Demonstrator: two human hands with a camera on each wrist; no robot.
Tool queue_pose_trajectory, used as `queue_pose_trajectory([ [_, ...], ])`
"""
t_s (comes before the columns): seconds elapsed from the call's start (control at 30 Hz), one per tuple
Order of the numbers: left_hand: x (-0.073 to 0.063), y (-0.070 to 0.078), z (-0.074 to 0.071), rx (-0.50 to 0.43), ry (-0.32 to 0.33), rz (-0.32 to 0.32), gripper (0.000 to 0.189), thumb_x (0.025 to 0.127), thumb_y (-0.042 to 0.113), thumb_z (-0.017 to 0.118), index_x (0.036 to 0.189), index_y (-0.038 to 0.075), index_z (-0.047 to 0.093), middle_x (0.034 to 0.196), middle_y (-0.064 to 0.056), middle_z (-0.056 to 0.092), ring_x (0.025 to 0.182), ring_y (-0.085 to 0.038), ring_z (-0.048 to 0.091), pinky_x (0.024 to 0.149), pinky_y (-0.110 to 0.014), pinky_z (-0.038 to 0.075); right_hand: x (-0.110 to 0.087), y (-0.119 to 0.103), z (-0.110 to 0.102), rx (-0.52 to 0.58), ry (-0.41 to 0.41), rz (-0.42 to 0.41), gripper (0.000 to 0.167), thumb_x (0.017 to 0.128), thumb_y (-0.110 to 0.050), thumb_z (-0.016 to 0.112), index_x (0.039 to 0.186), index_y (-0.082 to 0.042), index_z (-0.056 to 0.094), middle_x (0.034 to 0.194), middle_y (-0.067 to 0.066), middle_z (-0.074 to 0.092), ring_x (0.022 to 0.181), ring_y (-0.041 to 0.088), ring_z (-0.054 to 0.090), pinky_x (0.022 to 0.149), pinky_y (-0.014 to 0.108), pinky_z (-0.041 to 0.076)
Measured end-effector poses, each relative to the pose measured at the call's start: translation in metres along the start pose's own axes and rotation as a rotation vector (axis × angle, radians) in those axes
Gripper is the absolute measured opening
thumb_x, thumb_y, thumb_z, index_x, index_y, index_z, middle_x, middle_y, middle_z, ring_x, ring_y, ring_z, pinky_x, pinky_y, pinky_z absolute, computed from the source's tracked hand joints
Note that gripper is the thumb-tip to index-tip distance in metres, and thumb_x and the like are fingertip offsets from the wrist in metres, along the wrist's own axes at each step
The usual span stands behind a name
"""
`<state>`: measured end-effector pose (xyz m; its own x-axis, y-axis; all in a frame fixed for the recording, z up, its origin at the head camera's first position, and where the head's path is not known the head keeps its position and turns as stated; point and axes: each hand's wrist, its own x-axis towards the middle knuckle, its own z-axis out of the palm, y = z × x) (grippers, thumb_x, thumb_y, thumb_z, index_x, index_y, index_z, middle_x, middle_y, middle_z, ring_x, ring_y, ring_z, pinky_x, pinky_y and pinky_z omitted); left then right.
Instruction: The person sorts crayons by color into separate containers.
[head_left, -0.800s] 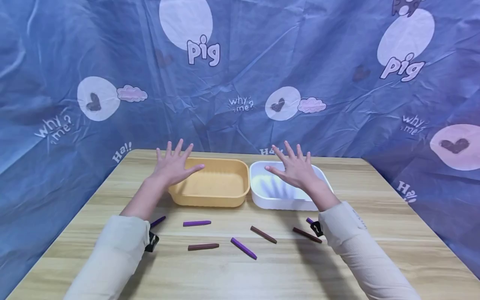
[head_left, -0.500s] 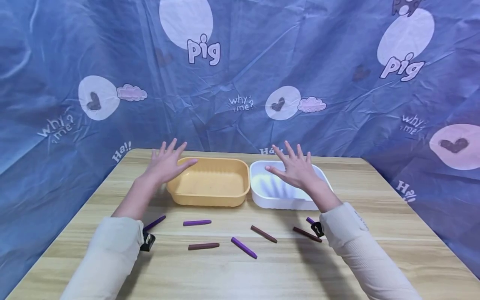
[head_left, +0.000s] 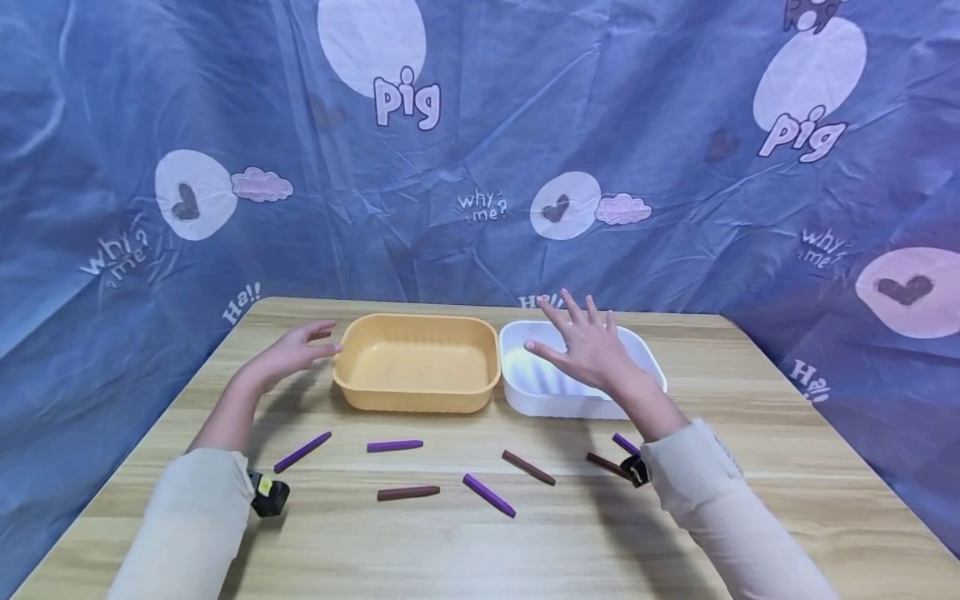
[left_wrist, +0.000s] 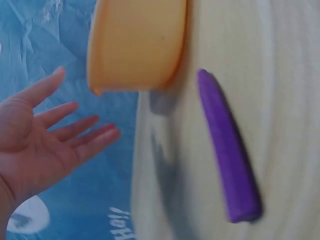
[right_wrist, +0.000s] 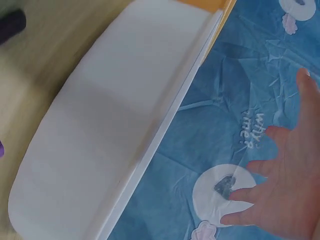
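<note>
My left hand [head_left: 288,354] hovers just left of the yellow tray [head_left: 416,401], thumb apart from the fingers and nothing held. In the left wrist view, a purple crayon [left_wrist: 229,150] lies on the table beyond that hand, near the tray's end. Above the white tray [head_left: 562,407] my right hand [head_left: 592,350] is raised, fingers spread and holding nothing. The right wrist view shows the white tray's outer wall [right_wrist: 95,120] beside the spread hand. Nearest the right wrist are another purple crayon [head_left: 626,443] and a brown crayon [head_left: 606,463], the latter partly hidden by the wrist camera.
The two trays stand side by side at the back of the wooden table [head_left: 450,558]. In front lie more crayons: purple [head_left: 394,446], brown [head_left: 408,493], purple [head_left: 489,496] and brown [head_left: 528,467]. A blue printed cloth [head_left: 480,150] hangs behind the table.
My left hand has moved left and down, away from over the yellow tray, and turned with its fingers closer together. The purple crayon by that wrist is now uncovered. My right hand has barely shifted.
</note>
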<state>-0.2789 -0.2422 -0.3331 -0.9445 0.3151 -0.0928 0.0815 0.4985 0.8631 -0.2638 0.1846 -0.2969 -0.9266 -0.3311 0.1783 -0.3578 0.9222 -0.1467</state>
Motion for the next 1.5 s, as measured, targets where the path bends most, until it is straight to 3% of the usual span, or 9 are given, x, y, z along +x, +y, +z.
queue_pose_trajectory([
  [0.17,-0.004,-0.018,0.002,-0.300,-0.100,-0.042,0.070,0.093,0.006,0.050,0.143,-0.007,0.001,0.141,-0.037,0.013,0.123,-0.045,0.031,0.097,-0.048,0.035,-0.008,-0.009,0.000,0.016,0.035,-0.044,0.076,0.085,-0.062,0.046,0.146,-0.022,0.025,0.149,0.018,0.014,0.130,0.049,0.007,0.099,0.066,0.004],
  [0.37,-0.003,-0.029,0.004,-0.420,-0.129,-0.031,0.071,0.093,0.004,0.050,0.144,-0.005,0.002,0.135,-0.039,0.024,0.109,-0.030,0.052,0.094,-0.048,0.038,-0.018,-0.025,0.002,0.037,0.078,-0.137,0.073,0.085,-0.057,0.051,0.145,-0.020,0.031,0.148,0.017,0.020,0.131,0.046,0.012,0.101,0.064,0.011],
  [0.47,-0.004,-0.031,0.005,-0.449,-0.131,-0.027,0.069,0.093,0.003,0.049,0.144,-0.004,0.004,0.135,-0.038,0.026,0.106,-0.026,0.054,0.094,-0.047,0.038,-0.023,-0.036,0.005,0.059,0.089,-0.196,0.072,0.085,-0.054,0.054,0.143,-0.017,0.034,0.147,0.017,0.024,0.131,0.045,0.016,0.102,0.061,0.014],
  [0.63,-0.004,-0.031,0.007,-0.478,-0.149,-0.011,0.069,0.092,-0.001,0.049,0.145,-0.003,0.005,0.140,-0.036,0.017,0.112,-0.034,0.050,0.094,-0.048,0.038,-0.030,-0.058,0.014,0.093,0.090,-0.291,0.069,0.085,-0.050,0.058,0.141,-0.016,0.038,0.142,0.018,0.033,0.128,0.042,0.027,0.100,0.056,0.025],
  [0.9,-0.005,-0.029,0.010,-0.459,-0.135,-0.012,0.069,0.092,-0.004,0.048,0.144,-0.005,0.003,0.142,-0.036,0.014,0.110,-0.034,0.051,0.093,-0.046,0.040,-0.040,-0.093,0.031,0.174,-0.029,-0.412,0.055,0.086,-0.038,0.062,0.133,-0.012,0.049,0.130,0.012,0.050,0.118,0.030,0.046,0.097,0.045,0.036],
  [0.93,-0.005,-0.029,0.011,-0.454,-0.135,-0.010,0.068,0.092,-0.004,0.047,0.144,-0.005,0.003,0.141,-0.036,0.014,0.109,-0.034,0.051,0.092,-0.046,0.040,-0.041,-0.097,0.035,0.174,-0.035,-0.432,0.052,0.086,-0.036,0.063,0.130,-0.012,0.052,0.127,0.011,0.052,0.116,0.029,0.048,0.099,0.046,0.033],
  [1.03,-0.005,-0.028,0.011,-0.450,-0.129,-0.016,0.067,0.092,-0.005,0.045,0.144,-0.006,0.002,0.141,-0.037,0.014,0.112,-0.038,0.048,0.092,-0.045,0.040,-0.043,-0.108,0.046,0.174,-0.069,-0.469,0.044,0.085,-0.031,0.065,0.124,-0.013,0.058,0.121,0.006,0.058,0.108,0.023,0.054,0.093,0.041,0.040],
  [1.2,-0.006,-0.025,0.012,-0.442,-0.127,-0.026,0.068,0.092,-0.006,0.044,0.144,-0.004,0.001,0.142,-0.036,0.013,0.118,-0.045,0.039,0.094,-0.047,0.039,-0.047,-0.124,0.063,0.187,-0.162,-0.459,0.034,0.082,-0.022,0.068,0.116,-0.016,0.063,0.112,-0.001,0.061,0.101,0.016,0.057,0.082,0.031,0.047],
  [1.5,-0.006,-0.025,0.012,-0.444,-0.126,-0.031,0.066,0.093,-0.007,0.041,0.145,-0.003,0.001,0.142,-0.036,0.013,0.117,-0.043,0.041,0.094,-0.047,0.038,-0.050,-0.144,0.079,0.167,-0.282,-0.464,0.024,0.077,-0.019,0.074,0.101,-0.019,0.069,0.088,-0.010,0.062,0.076,0.001,0.054,0.069,0.019,0.045],
])
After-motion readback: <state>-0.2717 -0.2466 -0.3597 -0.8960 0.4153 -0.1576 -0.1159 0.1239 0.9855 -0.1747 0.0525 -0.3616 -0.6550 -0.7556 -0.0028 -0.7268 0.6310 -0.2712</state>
